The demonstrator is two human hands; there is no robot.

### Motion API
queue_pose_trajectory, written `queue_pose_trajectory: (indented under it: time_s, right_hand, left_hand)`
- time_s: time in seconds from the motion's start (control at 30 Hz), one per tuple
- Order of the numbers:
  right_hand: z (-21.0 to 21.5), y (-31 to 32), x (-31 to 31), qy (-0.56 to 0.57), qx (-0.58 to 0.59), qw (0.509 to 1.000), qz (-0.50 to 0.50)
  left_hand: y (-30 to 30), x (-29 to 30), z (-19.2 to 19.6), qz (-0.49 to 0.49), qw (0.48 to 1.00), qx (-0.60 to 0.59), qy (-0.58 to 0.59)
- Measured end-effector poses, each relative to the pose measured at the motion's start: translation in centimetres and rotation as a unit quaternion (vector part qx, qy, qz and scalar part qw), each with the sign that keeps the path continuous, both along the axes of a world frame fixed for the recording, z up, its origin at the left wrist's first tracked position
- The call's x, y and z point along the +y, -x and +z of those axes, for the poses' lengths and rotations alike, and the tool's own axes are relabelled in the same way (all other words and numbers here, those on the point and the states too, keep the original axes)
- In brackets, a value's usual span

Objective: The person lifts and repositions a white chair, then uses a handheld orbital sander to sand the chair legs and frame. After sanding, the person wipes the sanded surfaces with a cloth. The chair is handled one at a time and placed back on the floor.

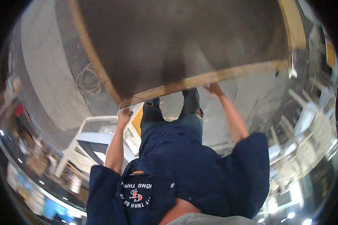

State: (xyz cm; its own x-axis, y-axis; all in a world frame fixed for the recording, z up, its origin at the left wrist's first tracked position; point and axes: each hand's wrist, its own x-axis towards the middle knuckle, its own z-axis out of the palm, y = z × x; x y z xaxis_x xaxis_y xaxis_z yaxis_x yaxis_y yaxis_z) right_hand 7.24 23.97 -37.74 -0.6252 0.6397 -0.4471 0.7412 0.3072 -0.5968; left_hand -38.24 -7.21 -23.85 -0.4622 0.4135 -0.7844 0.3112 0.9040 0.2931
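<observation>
A large dark-topped board or table [214, 41] with pale wooden edging fills the upper middle of the view. Below its near left corner is my left hand [124, 115], fingers curled closed; whether something is inside them is hidden. My right hand [214, 90] is just below the near edge, right of the middle. Its fingers look stretched out, slightly blurred, with their tips close to the wooden edging [199, 80]. I cannot tell whether they touch it.
A pale coiled cable [89, 79] lies on the grey floor to the left. By my left forearm stands a white-framed chair [72, 149] with a pale blue seat. Several pale chairs [308, 120] line the right side. A white tag-like piece [292, 72] hangs at the board's right corner.
</observation>
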Motion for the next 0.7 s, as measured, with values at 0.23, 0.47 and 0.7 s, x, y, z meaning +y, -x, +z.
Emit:
queue_pose_trajectory:
  time_s: [0.23, 0.47, 0.7]
  right_hand:
    - [30.4, 23.4, 4.3, 0.469, 0.055, 0.880, 0.058]
    - [21.9, 50.3, 13.6, -0.300, 0.164, 0.920, 0.191]
    - [18.8, 61.5, 16.1, -0.330, 0.150, 0.877, 0.317]
  left_hand:
    - [11.1, 0.3, -14.8, 0.242, 0.968, 0.029, -0.066]
    - [17.4, 7.3, -27.0, 0.277, 0.951, 0.048, -0.130]
    - [20.8, 12.4, -43.3, 0.210, 0.965, 0.010, -0.156]
